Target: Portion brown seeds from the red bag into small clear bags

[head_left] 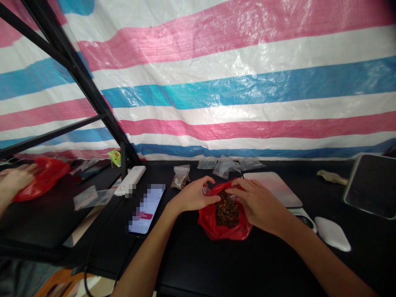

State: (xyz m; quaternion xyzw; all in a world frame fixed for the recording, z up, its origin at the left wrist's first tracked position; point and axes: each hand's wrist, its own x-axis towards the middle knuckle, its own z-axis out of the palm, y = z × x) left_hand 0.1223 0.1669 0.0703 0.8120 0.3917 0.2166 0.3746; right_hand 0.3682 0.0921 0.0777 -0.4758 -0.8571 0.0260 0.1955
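Note:
A red plastic bag point(213, 225) lies on the black table, its mouth spread open around a heap of dark brown dried pieces point(227, 211). My left hand point(193, 196) pinches the bag's rim on the near-left side, with a small clear scrap showing at its fingertips. My right hand point(260, 204) grips the opposite rim from the right. Just beyond my left hand stands a small clear zip bag point(181, 177) holding brown pieces. Several flat clear zip bags point(224, 167) lie further back.
A phone point(147, 208) and white power bank point(130, 180) lie left of my hands. To the right are a pale flat pad point(274, 189), white oval object point(332, 234) and dark tray point(373, 185). At far left, another person's hand point(15, 179) rests on a red bag point(43, 179).

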